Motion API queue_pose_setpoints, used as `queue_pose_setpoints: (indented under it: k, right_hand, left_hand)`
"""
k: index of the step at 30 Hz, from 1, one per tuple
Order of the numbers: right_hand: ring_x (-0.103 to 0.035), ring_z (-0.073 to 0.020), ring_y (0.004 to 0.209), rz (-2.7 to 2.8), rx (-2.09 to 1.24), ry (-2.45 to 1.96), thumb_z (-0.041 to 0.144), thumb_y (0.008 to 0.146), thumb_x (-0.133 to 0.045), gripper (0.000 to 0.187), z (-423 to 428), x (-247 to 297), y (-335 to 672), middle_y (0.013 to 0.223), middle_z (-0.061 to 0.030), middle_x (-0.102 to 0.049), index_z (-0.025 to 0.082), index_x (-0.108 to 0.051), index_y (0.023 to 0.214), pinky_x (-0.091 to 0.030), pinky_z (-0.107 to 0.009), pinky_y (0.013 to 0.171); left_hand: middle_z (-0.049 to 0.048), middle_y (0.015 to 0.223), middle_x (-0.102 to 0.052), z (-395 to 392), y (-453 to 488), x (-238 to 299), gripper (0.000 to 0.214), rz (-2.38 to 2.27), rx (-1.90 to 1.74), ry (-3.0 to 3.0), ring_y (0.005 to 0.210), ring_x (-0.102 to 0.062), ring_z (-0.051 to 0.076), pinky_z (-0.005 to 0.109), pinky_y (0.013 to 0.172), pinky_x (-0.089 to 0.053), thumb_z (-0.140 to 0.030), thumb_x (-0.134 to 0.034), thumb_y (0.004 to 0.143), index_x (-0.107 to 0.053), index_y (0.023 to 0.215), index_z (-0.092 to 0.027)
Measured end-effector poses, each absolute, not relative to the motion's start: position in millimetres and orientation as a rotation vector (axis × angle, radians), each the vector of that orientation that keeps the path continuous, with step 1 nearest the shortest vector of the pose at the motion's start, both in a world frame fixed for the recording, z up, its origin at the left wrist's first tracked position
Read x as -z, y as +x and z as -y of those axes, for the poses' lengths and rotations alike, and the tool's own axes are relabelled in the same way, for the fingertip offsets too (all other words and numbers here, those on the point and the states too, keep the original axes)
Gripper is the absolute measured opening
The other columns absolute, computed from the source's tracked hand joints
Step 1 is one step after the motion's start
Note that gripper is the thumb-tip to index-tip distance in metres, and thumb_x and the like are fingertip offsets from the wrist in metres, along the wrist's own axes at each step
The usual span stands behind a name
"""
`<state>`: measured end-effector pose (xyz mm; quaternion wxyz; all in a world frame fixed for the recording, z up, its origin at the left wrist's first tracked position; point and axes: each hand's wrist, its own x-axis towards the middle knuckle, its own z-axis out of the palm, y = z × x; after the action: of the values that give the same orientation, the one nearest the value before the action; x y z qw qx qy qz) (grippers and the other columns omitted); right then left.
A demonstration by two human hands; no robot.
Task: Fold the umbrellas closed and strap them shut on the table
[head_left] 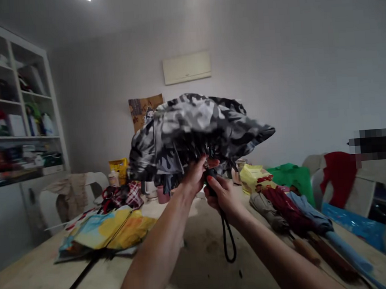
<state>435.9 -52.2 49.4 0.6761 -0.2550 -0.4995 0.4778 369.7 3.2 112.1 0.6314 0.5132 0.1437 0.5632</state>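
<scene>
The right hand [223,194] is clutching the umbrella [194,116] by its handle [211,187], the left hand [195,176] seemingly its shaft [206,164]. Steady alignment is probably helping.

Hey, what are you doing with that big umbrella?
A person is holding a black, gray and white umbrella up over a table. The right hand grips its handle, and the left hand is higher up, just below the canopy. Right now it's only partly spread, with a strap dangling. More umbrellas lie on both sides.
</scene>
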Motion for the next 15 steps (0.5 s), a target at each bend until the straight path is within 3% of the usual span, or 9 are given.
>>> queue_pose_setpoints:
  k: [3,6,11,15]
  right_hand:
    - [-0.032,-0.003,0.041,1.234,-1.043,-0.558,0.058,0.076,-0.069,0.046,53,-38,442,0.06,0.0079,-0.049,0.019,-0.046,0.087,-0.022,-0.016,0.039]
    - [-0.049,-0.0087,0.054,1.371,-0.883,-0.671,0.06,0.077,-0.066,0.046,53,-28,463,0.068,0.001,-0.058,0.016,-0.057,0.085,-0.038,-0.02,0.046]
    - [-0.056,-0.0125,0.062,0.985,-0.753,-0.764,0.064,0.069,-0.071,0.051,42,-20,507,0.072,-0.0027,-0.062,0.015,-0.066,0.084,-0.042,-0.022,0.051]
    - [-0.065,-0.0196,0.089,1.049,-0.793,-0.717,0.058,0.075,-0.071,0.044,31,-25,511,0.096,-0.0078,-0.069,0.02,-0.068,0.097,-0.053,-0.029,0.073]
  left_hand:
    - [-0.003,0.055,-0.058,-4,368,-102,0.031,-0.267,-1.332,1.214,0.051,-0.058,0.012,0.025,0.053,-0.043,-0.041,-0.075,0.073,-0.055,0.07,-0.017]
    - [-0.0087,0.051,-0.047,-7,356,-96,0.041,-0.201,-1.296,1.182,0.041,-0.046,0.006,0.02,0.044,-0.036,-0.039,-0.08,0.067,-0.044,0.066,-0.019]
    - [-0.0115,0.05,-0.035,-8,334,-86,0.042,-0.141,-1.089,1.02,0.036,-0.032,0.001,0.016,0.041,-0.031,-0.038,-0.077,0.072,-0.042,0.065,-0.018]
    - [-0.0084,0.049,-0.04,-5,348,-59,0.04,-0.288,-1.196,1.091,0.037,-0.037,0.004,0.019,0.041,-0.033,-0.038,-0.07,0.08,-0.043,0.059,-0.018]
